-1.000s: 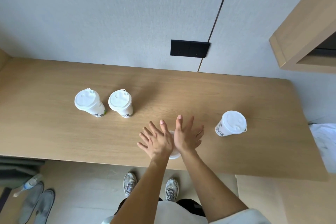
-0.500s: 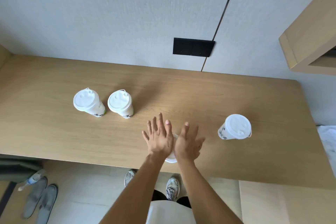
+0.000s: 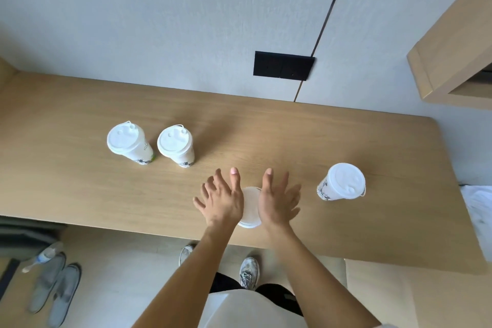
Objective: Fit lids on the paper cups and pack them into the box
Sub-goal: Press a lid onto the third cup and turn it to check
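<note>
A white lidded paper cup [image 3: 249, 206] stands near the front edge of the wooden table [image 3: 266, 136]. My left hand [image 3: 222, 198] and my right hand [image 3: 277, 201] lie flat on either side of its lid, fingers straight and spread, with a strip of lid showing between them. Two more lidded cups stand side by side at the left: one cup [image 3: 127, 142] and its neighbour [image 3: 175, 145]. A further lidded cup [image 3: 343, 182] stands to the right. No box is in view.
A black wall panel [image 3: 283, 65] sits above the table's back edge. A wooden cabinet [image 3: 458, 42] juts out at the upper right. On the floor lie grey slippers [image 3: 53, 293] and a plastic bottle [image 3: 44, 255]. White cloth [image 3: 479, 210] shows at the right edge.
My hands have drawn apart sideways over the lid, so more of the white lid shows between them. The other cups have not moved.
</note>
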